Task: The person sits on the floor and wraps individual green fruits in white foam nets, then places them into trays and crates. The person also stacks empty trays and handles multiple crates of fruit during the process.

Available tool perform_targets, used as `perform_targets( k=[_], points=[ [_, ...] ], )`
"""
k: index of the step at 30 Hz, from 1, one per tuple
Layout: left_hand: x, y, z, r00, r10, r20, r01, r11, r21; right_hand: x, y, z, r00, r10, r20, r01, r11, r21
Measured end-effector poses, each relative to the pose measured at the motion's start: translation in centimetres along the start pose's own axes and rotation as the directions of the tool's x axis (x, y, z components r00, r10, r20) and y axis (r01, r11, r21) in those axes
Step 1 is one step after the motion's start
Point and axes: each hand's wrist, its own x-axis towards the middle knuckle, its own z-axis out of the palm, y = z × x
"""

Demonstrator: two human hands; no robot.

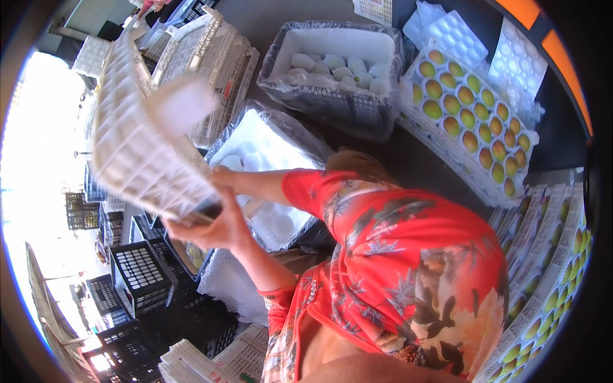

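A white lattice plastic crate (139, 139), blurred and tilted, is held up at the left of the head view. My left hand (210, 227) grips its lower end, thumb up along the edge. Close by, my right hand (224, 177) is at the same crate's near edge, its fingers partly hidden. Beneath my forearms stands a crate lined with clear plastic and white foam (273, 143), with a net-wrapped fruit (232, 163) inside. Farther back, another lined crate (330, 115) holds several fruits in foam nets (342, 72).
Stacked white crates (206, 62) stand at the upper left. On the right, red-green mangoes (467, 117) fill a tray, with empty moulded trays (455, 38) behind and more filled trays (550, 268) below. Black crates (141, 268) and white foam sheets (234, 282) lie at the lower left.
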Motion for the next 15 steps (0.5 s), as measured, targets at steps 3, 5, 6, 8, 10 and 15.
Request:
perform_targets(
  k=[3,5,6,8,10,15],
  points=[
    [2.8,-3.6,-3.4,0.999,-0.043,-0.014,0.043,0.999,-0.017,-1.5,-0.2,2.7,0.996,0.065,0.068,-0.074,0.988,0.136],
    [4.4,-3.1,-5.6,0.903,-0.424,-0.072,0.395,0.883,-0.256,-1.3,-1.7,2.7,0.998,-0.038,0.051,0.038,0.999,0.011],
    [4.6,-2.8,-6.6,0.905,-0.416,-0.091,0.357,0.857,-0.373,-1.6,-2.0,2.6,0.996,-0.079,0.047,0.081,0.995,-0.050],
    [4.3,-3.4,-9.2,0.892,-0.435,-0.123,0.318,0.796,-0.515,-3.7,-4.4,0.7,0.969,-0.159,0.187,0.185,0.975,-0.127],
    [4.1,-3.2,-11.3,0.854,-0.497,-0.158,0.239,0.642,-0.729,-7.8,-9.0,-1.8,0.944,-0.112,0.309,0.181,0.962,-0.204],
    [1.2,-8.6,-17.9,0.755,-0.643,0.128,0.417,0.321,-0.850,-11.6,-15.1,-7.5,0.893,-0.065,0.446,0.021,0.994,0.103]
  ],
)
